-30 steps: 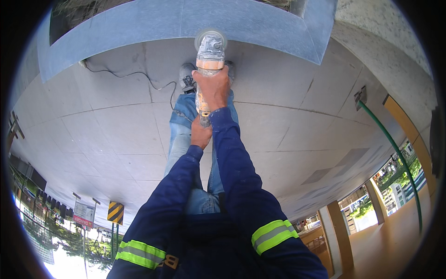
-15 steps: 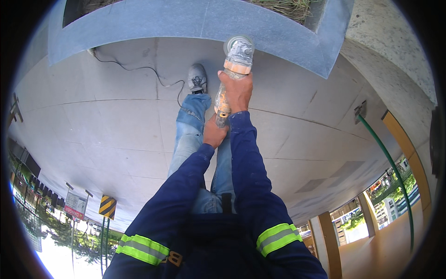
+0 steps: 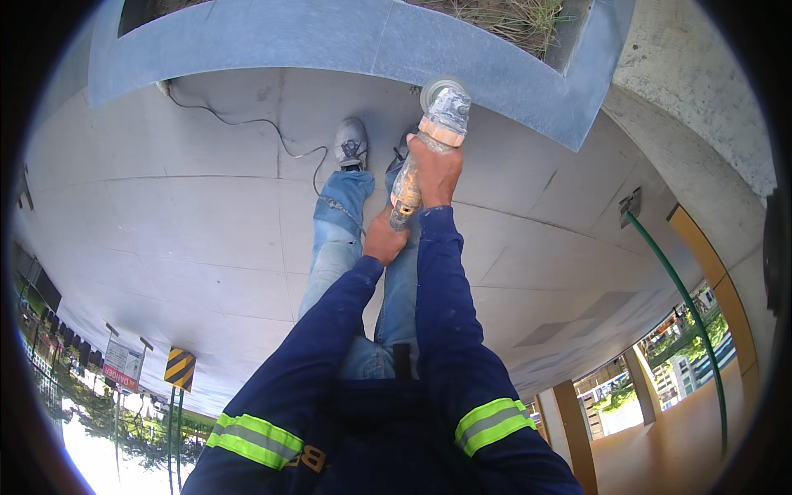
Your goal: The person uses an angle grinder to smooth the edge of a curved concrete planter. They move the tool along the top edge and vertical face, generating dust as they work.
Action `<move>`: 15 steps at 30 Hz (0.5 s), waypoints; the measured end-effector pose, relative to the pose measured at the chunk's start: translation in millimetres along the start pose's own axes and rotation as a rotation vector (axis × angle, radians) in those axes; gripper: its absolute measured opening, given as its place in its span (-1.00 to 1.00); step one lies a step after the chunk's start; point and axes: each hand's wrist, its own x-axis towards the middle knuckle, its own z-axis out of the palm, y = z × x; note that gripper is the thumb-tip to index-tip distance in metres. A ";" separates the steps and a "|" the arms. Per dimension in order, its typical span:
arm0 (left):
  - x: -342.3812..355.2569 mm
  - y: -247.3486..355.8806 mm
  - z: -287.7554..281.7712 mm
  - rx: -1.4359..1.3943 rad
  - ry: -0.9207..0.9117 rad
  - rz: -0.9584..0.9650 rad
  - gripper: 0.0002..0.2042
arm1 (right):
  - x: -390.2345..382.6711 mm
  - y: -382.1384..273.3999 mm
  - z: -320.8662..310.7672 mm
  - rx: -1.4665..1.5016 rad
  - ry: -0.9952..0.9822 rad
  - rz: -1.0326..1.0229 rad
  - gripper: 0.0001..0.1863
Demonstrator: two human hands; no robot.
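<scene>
Down past my chest, both hands run out along a dusty orange-and-grey angle grinder [image 3: 425,153] held over pale concrete paving [image 3: 165,239]. My right hand [image 3: 437,169] is clenched around the tool's body just behind its head, and my left hand [image 3: 385,239] has its grip closed on the tail end of the handle, though the fingers themselves are tucked under and hard to make out. At the far end, the round grey guard and disc [image 3: 444,89] sit right at the edge of a smooth blue-grey painted kerb [image 3: 330,41] that frames a bed of dry grass [image 3: 511,16]; I cannot tell whether the disc touches it. A thin grey power cable [image 3: 247,124] snakes across the slabs to the left. One grey worn shoe [image 3: 351,142] shows fully; the other is mostly hidden behind the grinder. Dark blue sleeves with reflective yellow bands [image 3: 493,422] fill the lower edge.
</scene>
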 end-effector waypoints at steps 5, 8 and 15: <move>2.5 -1.9 -2.2 -0.056 0.010 -0.023 -0.56 | -0.8 -3.2 6.9 -0.018 -0.043 -0.005 -0.46; 5.2 -24.8 -14.0 -0.135 0.068 -0.003 -0.58 | -17.4 -17.3 35.8 -0.172 -0.070 0.020 -0.36; 2.9 -30.7 -37.3 -0.222 0.115 0.009 -0.63 | -38.1 -37.2 60.2 -0.282 -0.151 0.061 -0.24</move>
